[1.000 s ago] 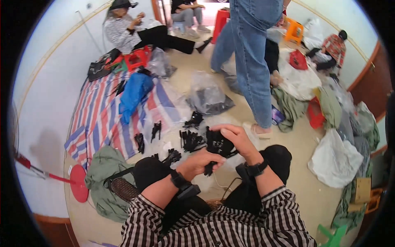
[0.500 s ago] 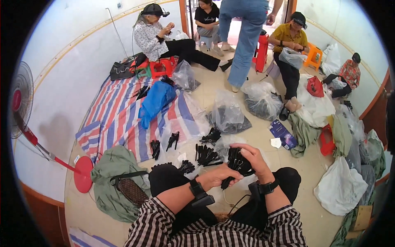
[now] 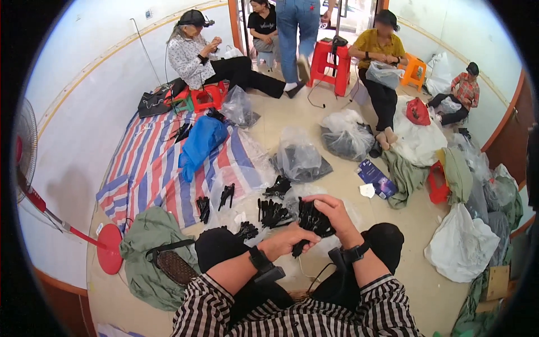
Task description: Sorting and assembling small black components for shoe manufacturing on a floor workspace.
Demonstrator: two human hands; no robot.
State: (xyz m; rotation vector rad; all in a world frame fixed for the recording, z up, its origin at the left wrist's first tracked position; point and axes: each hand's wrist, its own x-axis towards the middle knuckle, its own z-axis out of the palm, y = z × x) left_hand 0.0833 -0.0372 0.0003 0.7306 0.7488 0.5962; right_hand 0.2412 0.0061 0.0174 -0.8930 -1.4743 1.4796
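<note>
A thick bundle of slim black clip-like pieces (image 3: 314,218) is held up between my knees, their exact kind too small to make out. My right hand (image 3: 338,218) curls around the bundle's right side and top. My left hand (image 3: 282,239) grips its lower left end, thumb pressed along the black pieces. Just past my left hand, more clusters of similar black pieces (image 3: 273,214) lie on clear plastic on the floor. Two smaller bunches, one of them a narrow bunch (image 3: 226,196), lie farther left.
A striped sheet (image 3: 151,163) bearing a blue bag (image 3: 202,143) spreads ahead on the left. Filled clear bags (image 3: 300,157) stand ahead. Green cloth (image 3: 154,255) and a red-based fan (image 3: 111,247) are at my left, a white sack (image 3: 460,247) at my right. Several people sit farther off.
The person in jeans has walked away toward the doorway, uncovering a red stool. My view has shifted slightly. Both hands still hold the black bundle, with little change in grip.
</note>
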